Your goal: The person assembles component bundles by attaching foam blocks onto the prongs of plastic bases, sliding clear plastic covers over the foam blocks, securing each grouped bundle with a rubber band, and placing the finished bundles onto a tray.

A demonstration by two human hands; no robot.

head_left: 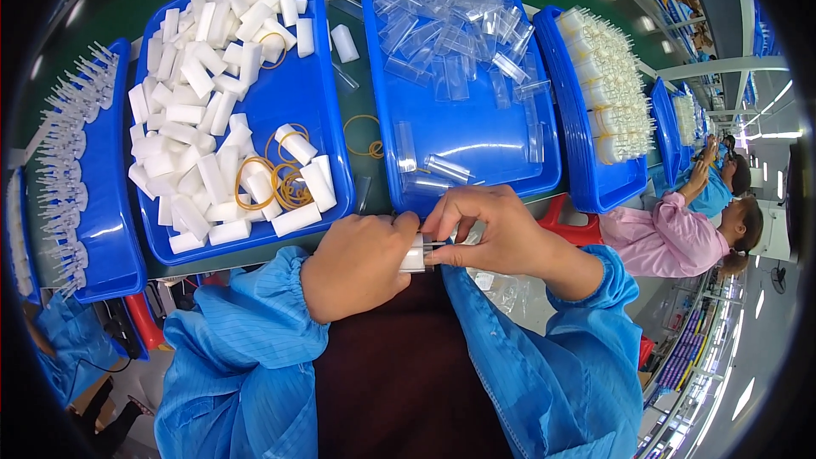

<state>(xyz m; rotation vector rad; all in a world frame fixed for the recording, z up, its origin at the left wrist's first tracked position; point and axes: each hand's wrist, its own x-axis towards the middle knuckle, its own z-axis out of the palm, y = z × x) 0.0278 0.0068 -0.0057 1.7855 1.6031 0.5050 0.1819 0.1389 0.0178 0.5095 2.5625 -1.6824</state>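
White piece [412, 257], held just off the counter's [359, 100] near edge: left hand [361, 259] grips its body; right hand [497, 232] pinches a thin part [436, 244] at its right end, below the near-left corner of the blue tray [463, 130]. Apparent step: joining both; next calls for straight alignment.

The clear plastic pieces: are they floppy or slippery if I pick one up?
The clear plastic pieces look light, being thin and see-through. Probably slightly stiff, since many keep straight edges. Maybe slippery, as they shine smoothly.
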